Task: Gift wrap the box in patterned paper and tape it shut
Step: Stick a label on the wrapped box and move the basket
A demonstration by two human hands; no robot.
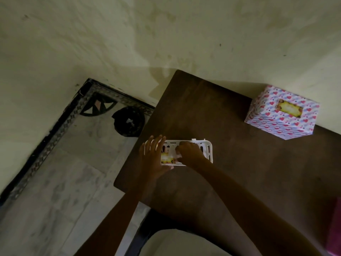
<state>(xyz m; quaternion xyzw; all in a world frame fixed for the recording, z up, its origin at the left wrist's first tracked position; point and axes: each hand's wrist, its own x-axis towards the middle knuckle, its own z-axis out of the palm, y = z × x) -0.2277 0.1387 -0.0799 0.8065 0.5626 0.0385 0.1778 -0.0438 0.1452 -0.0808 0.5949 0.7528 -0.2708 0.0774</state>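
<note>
A box (282, 115) wrapped in white paper with red and pink hearts stands at the far right of the dark wooden table (230, 163), with a yellow label on its top face. Near the table's left edge lies a white slotted plastic basket (206, 146). My left hand (154, 156) rests with spread fingers against the basket's left end. My right hand (188, 151) reaches into the basket with curled fingers, pinching something small that I cannot make out. A yellow label (167, 157) shows inside the basket between my hands.
The table stands against a pale wall. To its left is a tiled floor with a dark patterned border, and a black round bin (129, 121) sits on it near the table's corner. A pink object (335, 228) shows at the right edge.
</note>
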